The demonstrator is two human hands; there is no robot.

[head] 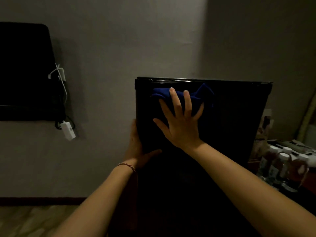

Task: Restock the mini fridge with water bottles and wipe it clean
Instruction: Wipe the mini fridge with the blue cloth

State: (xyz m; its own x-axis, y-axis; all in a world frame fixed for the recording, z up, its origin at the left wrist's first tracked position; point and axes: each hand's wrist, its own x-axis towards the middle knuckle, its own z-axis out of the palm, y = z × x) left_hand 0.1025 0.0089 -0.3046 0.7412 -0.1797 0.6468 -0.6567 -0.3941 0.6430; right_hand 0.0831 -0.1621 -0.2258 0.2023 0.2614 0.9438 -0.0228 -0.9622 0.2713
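1. The right hand [179, 120] is flat against the black front of the mini fridge [230, 117], fingers spread and straight, pressing a blue cloth [193, 94] to the door near its top left corner. The cloth bunches out from under the fingertips on both sides.
2. The left hand [139, 147] is on the fridge's left edge, lower down than the right. Its thumb lies across the front face and the fingers wrap round the side, out of sight, so it grips the edge. A thin red bracelet [127, 166] sits on that wrist.
3. Both forearms reach in from the near bottom of the view, bare.
4. The fridge fills the middle and right of the scene, door closed, its top edge catching a faint shine.
5. Just right of the fridge, a cluster of water bottles [280, 166] with white caps stands upright, close together, on a low surface. Their labels are too dim to read.
6. Further off on the left, a dark screen [25, 71] hangs on the grey wall [111, 40], with white cables [60, 77] and a white adapter [68, 130] dangling at its right edge.
7. Near left, a strip of wood-toned floor [34, 219] meets a dark skirting board.
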